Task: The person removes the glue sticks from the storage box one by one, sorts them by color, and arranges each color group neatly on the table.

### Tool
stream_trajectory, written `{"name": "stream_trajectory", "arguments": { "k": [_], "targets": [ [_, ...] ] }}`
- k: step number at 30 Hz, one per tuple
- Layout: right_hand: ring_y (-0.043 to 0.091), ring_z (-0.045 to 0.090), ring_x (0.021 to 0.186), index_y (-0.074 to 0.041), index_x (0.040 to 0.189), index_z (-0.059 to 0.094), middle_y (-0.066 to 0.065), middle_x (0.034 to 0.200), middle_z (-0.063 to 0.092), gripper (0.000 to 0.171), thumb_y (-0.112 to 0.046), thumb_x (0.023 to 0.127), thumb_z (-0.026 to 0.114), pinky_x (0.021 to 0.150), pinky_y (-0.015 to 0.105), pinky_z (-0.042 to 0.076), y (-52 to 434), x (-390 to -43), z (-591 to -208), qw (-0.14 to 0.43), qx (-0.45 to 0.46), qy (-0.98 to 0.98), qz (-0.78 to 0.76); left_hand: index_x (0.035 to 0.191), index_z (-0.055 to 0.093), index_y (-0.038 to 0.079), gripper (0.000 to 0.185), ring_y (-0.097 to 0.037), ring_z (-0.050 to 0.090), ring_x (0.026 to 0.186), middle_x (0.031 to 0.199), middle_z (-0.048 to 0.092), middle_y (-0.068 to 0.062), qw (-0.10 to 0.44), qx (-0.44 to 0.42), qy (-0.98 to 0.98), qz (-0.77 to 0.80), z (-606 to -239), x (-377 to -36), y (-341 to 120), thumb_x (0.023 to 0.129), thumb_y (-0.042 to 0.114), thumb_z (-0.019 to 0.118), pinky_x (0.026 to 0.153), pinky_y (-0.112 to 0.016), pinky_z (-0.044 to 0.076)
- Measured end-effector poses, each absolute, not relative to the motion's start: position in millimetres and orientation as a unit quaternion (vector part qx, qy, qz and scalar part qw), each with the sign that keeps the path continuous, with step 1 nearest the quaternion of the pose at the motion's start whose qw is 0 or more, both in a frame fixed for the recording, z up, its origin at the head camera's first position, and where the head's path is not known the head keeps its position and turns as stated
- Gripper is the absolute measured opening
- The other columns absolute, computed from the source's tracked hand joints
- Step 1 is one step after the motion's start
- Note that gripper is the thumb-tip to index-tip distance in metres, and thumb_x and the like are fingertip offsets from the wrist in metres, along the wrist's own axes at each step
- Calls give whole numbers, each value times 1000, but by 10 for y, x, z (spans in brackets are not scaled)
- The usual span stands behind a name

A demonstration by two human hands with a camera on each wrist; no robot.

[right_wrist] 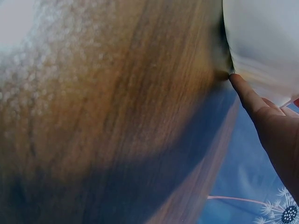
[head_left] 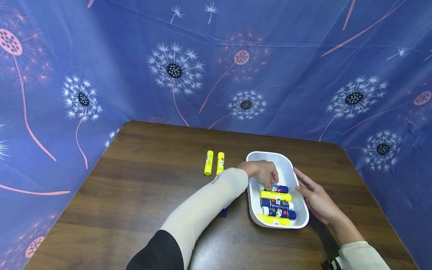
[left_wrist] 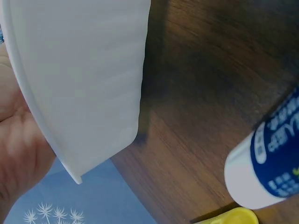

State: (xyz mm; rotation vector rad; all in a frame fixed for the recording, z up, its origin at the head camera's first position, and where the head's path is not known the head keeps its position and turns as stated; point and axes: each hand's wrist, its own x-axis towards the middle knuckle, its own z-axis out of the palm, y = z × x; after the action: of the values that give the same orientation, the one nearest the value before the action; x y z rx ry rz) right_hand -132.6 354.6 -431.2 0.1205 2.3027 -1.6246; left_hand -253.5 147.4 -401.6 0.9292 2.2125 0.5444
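Left hand (head_left: pixel 263 173) fingertips rest on a glue stick (head_left: pixel 275 188) — inside the tray (head_left: pixel 287 165).

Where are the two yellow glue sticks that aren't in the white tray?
In the head view, the two yellow glue sticks lie side by side on the wooden table, left of the white tray and beyond the left sleeve.

Table (head_left: pixel 135 195): dark wood-grain top, smooth, semi-gloss w/ soft glare. Tray (head_left: pixel 289 170): white plastic, smooth, slight sheen. Glue sticks (head_left: pixel 276 204) in tray: glossy plastic tubes, yellow and blue printed labels. Backdrop (head_left: pixel 290 67): blue printed cloth, matt, creased. Sleeve (head_left: pixel 206 206): cream knit fabric, matt.
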Motion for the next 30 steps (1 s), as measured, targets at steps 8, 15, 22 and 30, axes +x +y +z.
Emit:
{"name": "stream_trajectory", "arguments": {
  "k": [8,15,22,30],
  "targets": [
    [56,28,150,-27,168,5,24,172,9,68,-22,111,43,105,61,51,3541,-1324,-4296,161,43,807,-567,115,77,19,32,-2,61,89,89,68,12,321,346,856,211,-4028,-2495,1488,85,9,83,80,-14,46],
    [56,25,151,-27,168,5,25,172,8,68,-22,111,43,108,62,47,3533,-1322,-4283,162,41,808,-565,114,79,20,30,-2,60,89,90,69,12,331,341,856,205,-4020,-2485,1486,86,10,83,79,-15,47],
    [56,28,151,-26,168,6,25,172,9,66,-20,112,41,106,59,51,3529,-1332,-4279,160,38,800,-576,115,80,21,31,-2,60,90,91,70,13,330,349,855,194,-4011,-2508,1488,86,9,83,78,-14,47],
    [55,27,151,-29,167,6,23,173,9,67,-23,111,43,107,60,49,3514,-1321,-4299,163,49,807,-566,114,80,22,31,0,63,86,90,73,14,310,360,851,224,-4036,-2519,1446,85,10,84,75,-13,47]
  ]
}}
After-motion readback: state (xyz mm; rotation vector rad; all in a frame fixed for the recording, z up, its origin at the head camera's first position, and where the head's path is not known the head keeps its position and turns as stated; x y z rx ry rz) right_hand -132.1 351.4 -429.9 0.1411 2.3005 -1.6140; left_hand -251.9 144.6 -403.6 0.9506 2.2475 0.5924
